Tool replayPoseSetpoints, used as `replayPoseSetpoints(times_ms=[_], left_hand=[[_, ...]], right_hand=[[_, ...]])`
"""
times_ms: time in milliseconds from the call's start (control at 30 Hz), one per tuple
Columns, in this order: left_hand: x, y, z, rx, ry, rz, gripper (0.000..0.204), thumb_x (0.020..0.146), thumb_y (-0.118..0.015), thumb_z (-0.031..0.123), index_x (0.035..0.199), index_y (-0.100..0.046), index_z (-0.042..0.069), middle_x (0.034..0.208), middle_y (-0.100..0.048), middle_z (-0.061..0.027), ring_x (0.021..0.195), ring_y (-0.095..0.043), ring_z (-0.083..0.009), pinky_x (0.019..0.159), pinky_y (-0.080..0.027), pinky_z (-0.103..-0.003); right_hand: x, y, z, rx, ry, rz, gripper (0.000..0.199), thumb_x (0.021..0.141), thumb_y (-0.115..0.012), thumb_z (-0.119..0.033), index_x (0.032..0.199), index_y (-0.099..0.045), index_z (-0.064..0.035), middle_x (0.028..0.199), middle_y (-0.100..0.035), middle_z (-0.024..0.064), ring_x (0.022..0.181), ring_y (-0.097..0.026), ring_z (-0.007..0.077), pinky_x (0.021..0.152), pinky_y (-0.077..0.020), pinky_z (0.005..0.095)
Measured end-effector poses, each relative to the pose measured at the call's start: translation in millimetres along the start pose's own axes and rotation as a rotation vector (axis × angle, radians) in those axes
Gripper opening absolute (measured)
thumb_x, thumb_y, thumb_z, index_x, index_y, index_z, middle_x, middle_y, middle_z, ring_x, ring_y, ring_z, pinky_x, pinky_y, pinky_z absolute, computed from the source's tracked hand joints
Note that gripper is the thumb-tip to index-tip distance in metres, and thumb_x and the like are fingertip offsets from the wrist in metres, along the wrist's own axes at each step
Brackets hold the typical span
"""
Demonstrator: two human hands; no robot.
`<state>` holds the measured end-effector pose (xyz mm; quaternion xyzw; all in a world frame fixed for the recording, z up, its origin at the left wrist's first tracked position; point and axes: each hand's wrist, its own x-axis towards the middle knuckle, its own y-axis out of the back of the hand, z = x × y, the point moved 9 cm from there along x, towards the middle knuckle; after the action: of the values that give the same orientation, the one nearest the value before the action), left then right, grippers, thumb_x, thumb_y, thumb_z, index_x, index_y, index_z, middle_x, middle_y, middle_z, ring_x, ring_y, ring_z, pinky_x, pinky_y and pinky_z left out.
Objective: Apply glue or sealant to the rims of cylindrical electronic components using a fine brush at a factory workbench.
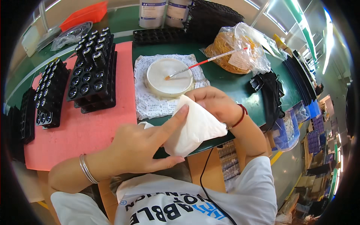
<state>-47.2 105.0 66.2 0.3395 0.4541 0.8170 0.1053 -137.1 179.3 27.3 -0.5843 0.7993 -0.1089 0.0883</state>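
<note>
A folded white wipe (197, 125), paper or cloth, is held in front of me at the table's near edge. My left hand (137, 144) grips it from the left, index finger pressed along its upper fold and thumb beneath. From the far right side my right hand (213, 103) has its fingers curled round the wipe's top. Whether anything sits inside the folds is hidden. Just beyond my hands stands a round white dish (154, 85) on a printed white sheet (142, 103). A thin brush (208, 60) with a red and white handle rests across the dish, bristles inside.
On a pink mat (112, 127) at left, black trays (108, 99) hold several shiny black cylinders. A bag of yellow rubber bands (228, 48) lies beyond the dish. White tubs (152, 15), stacked black trays (210, 18) and a red bin (84, 17) stand at the back.
</note>
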Motion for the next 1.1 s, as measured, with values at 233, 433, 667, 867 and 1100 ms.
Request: replayPoseSetpoints(times_ms=[233,433,667,867,1100], left_hand=[[-3.2,-11.3,-0.9,-0.035,-0.008,-0.012,0.083,0.073,-0.067,0.044,0.134,-0.036,-0.002,0.054,-0.053,-0.0026,0.042,-0.051,-0.0170,0.037,-0.037,-0.030],[-2.9,-12.3,3.1,-0.009,0.040,-0.113,0.083,0.073,-0.066,0.043,0.135,-0.034,-0.002,0.055,-0.053,-0.0022,0.044,-0.053,-0.0167,0.038,-0.038,-0.029],[-5.7,-21.4,-2.0,-0.765,0.228,-0.321,0.090,0.068,-0.068,0.026,0.140,-0.022,0.000,0.052,-0.047,0.0007,0.042,-0.042,-0.0058,0.042,-0.030,-0.020],[-10.5,-24.1,-3.3,-1.072,0.326,-0.377,0.092,0.065,-0.068,0.026,0.140,-0.022,-0.003,0.051,-0.041,0.0037,0.043,-0.034,-0.0035,0.043,-0.024,-0.019],[-15.1,-27.5,-8.1,-1.469,0.547,-0.341,0.101,0.064,-0.066,0.054,0.135,-0.030,-0.008,0.051,-0.034,0.0060,0.046,-0.031,-0.0035,0.045,-0.021,-0.021]], right_hand=[[3.4,-2.8,-2.9,-0.307,0.072,0.044,0.022,0.085,-0.060,-0.020,0.090,-0.056,0.0009,0.085,-0.058,0.0021,0.077,-0.053,0.0071,0.068,-0.0427,0.0224],[-0.1,-7.2,-17.7,-0.606,0.180,0.086,0.029,0.085,-0.058,-0.026,0.083,-0.058,0.0029,0.078,-0.059,0.0059,0.068,-0.054,0.0120,0.061,-0.0415,0.0245],[-7.9,-18.1,-33.6,-0.717,0.320,0.065,0.028,0.081,-0.060,-0.026,0.079,-0.060,0.0024,0.071,-0.060,0.0090,0.059,-0.058,0.0194,0.054,-0.0419,0.0266],[-8.2,-26.5,-35.9,-0.748,0.367,-0.012,0.028,0.081,-0.058,-0.026,0.076,-0.059,0.0018,0.068,-0.060,0.0112,0.057,-0.059,0.0246,0.052,-0.0430,0.0287],[-10.0,-34.8,-34.3,-0.805,0.364,-0.090,0.026,0.080,-0.058,-0.024,0.073,-0.058,0.0007,0.066,-0.059,0.0112,0.056,-0.057,0.0267,0.051,-0.0430,0.0304]])
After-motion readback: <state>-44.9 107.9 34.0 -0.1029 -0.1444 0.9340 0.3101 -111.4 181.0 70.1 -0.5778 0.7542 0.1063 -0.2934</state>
